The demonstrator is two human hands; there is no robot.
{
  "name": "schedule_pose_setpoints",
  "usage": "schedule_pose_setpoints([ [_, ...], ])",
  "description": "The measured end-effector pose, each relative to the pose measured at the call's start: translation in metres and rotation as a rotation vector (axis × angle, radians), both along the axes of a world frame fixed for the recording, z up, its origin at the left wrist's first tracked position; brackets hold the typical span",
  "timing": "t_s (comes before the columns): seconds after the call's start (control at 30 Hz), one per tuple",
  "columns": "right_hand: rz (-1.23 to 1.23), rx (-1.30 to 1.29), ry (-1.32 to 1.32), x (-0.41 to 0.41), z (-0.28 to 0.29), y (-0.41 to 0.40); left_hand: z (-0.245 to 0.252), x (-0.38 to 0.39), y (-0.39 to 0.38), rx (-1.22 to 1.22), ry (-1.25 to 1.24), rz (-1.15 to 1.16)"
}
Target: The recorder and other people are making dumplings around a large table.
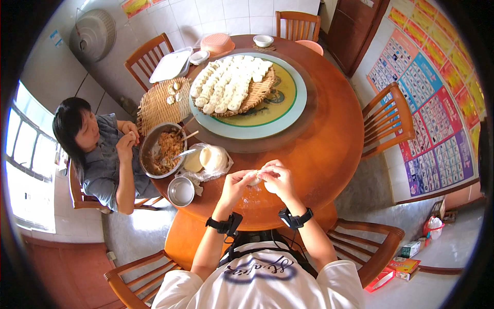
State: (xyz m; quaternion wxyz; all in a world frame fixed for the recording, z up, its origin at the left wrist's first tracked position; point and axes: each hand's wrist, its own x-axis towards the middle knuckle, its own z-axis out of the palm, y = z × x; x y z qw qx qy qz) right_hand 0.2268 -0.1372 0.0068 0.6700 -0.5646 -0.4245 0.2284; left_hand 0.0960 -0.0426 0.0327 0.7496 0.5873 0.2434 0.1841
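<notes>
My left hand (235, 188) and my right hand (278, 181) meet above the near part of the wooden table, fingertips pinching a filled dough dumpling (253, 178) between them. Left of my hands lies a stack of round dough wrappers (213, 158) in a clear plastic bag. Beyond it stands a metal bowl of minced filling (168, 152) with chopsticks and a spoon in it. Rows of shaped dumplings (227, 83) cover most of a round woven tray on the glass turntable (247, 133). A few more sit on a woven mat (154, 106) at the left.
Another person (112, 154) sits at the left, hands together near the filling bowl. An empty-looking metal cup (181, 191) stands near the table's left edge. Wooden chairs (388, 119) surround the table. Small white bowls (263, 40), a lidded container (171, 64) and a pink basket (217, 43) stand at the far side.
</notes>
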Motion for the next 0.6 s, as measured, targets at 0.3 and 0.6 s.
schedule_pose_setpoints([
  [0.3, 0.103, -0.082, 0.033, 0.000, 0.004, 0.001, 0.001, -0.003, 0.000, -0.009, -0.012, -0.041],
  [0.6, 0.030, -0.069, -0.089, 0.001, -0.012, 0.004, 0.002, 0.001, -0.005, 0.146, 0.078, -0.020],
])
